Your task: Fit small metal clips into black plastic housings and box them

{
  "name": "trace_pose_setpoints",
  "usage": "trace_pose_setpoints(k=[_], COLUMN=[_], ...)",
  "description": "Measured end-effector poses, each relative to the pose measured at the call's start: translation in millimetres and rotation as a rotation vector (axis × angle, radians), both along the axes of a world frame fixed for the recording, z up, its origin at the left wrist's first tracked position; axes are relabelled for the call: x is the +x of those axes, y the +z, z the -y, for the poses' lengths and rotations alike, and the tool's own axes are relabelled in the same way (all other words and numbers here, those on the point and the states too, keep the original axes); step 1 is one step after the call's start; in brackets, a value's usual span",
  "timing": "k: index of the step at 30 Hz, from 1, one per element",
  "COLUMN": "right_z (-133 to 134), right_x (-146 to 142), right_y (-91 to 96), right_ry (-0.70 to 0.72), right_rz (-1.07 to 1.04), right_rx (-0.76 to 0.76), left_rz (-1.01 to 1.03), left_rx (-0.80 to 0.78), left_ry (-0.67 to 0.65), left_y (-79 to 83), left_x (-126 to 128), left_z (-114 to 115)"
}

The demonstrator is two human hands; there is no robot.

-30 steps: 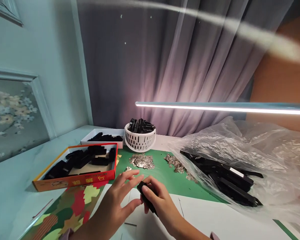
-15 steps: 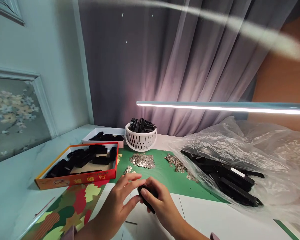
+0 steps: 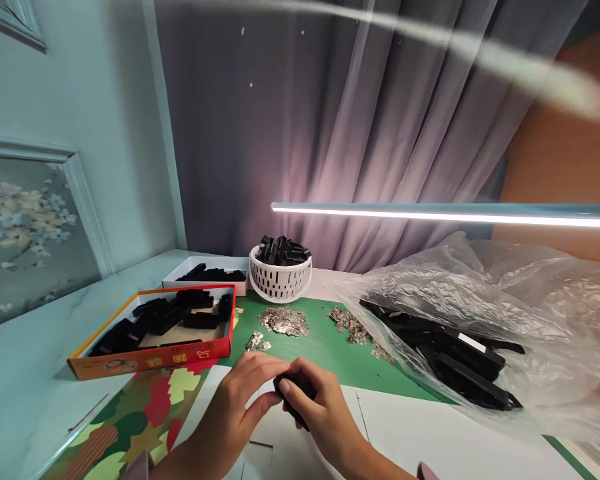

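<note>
My right hand (image 3: 320,410) grips a small black plastic part (image 3: 291,395) low in the middle of the view, just above a white sheet (image 3: 430,437). My left hand (image 3: 237,403) has its fingers curled in, thumb and fingertips meeting the left end of the same black part. Both hands are close together and touching the part. A few small metal clips (image 3: 257,343) lie on the green mat (image 3: 325,347) just beyond my left fingers.
An orange-red box (image 3: 145,357) of black parts sits left, a white tray (image 3: 207,273) of more behind it. A white basket (image 3: 279,280) heaped with black parts stands at the back. Metal clip piles (image 3: 284,321) lie on the mat. A clear plastic bag (image 3: 480,313) holds long black pieces, right. A lit lamp bar (image 3: 445,215) crosses above.
My left hand's spread fingers have closed in and come to pinch the end of the black part. My right hand has kept its grip, barely shifting.
</note>
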State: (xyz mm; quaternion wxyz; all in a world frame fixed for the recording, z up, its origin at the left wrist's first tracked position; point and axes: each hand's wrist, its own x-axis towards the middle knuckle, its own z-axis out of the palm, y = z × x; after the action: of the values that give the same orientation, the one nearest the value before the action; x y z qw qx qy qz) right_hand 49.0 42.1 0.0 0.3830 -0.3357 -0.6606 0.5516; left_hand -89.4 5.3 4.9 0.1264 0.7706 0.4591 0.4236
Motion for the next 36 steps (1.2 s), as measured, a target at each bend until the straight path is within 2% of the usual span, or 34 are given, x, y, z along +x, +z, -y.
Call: trace_pose_setpoints(k=[7,12,14,18,21,25,29,33,36], right_z=[2.9,1.0,-1.0,-5.0,-7.7,-12.4,-14.9,-13.5,-13.6], right_x=[2.1,0.7,0.6,2.5,3.0,1.1,0.7,3.2,5.4], right_y=[-0.3,-7.3,-12.5,-22.9,-27.8,-31.5,-33.6,-33.3,-34.3], right_ry=[-0.032,-0.049,-0.071,-0.152,-0.187,-0.163,-0.130,-0.073,-0.036], right_rz=[0.059,0.112,0.147,0.273,0.367,0.443,0.459,0.432,0.413], right_rx=[0.003,0.035,0.089,0.225,0.311,0.406,0.456,0.490,0.510], left_rz=[-0.026,0.009,0.060,0.239,0.419,0.623,0.679,0.685,0.639], left_rx=[0.049,0.018,-0.044,-0.303,-0.450,-0.619,-0.678,-0.680,-0.697], left_ry=[0.020,-0.009,-0.034,-0.064,-0.120,-0.251,-0.234,-0.240,-0.305], left_y=[-3.0,-3.8,-2.5,-3.8,-14.9,-35.9,-47.2,-47.7,-46.8], left_x=[-0.3,-0.6,-0.3,-2.0,-6.2,-11.6,-14.1,-15.9,-18.8], left_z=[0.3,-0.8,-1.7,-5.9,-13.2,-25.3,-31.5,-32.4,-33.1])
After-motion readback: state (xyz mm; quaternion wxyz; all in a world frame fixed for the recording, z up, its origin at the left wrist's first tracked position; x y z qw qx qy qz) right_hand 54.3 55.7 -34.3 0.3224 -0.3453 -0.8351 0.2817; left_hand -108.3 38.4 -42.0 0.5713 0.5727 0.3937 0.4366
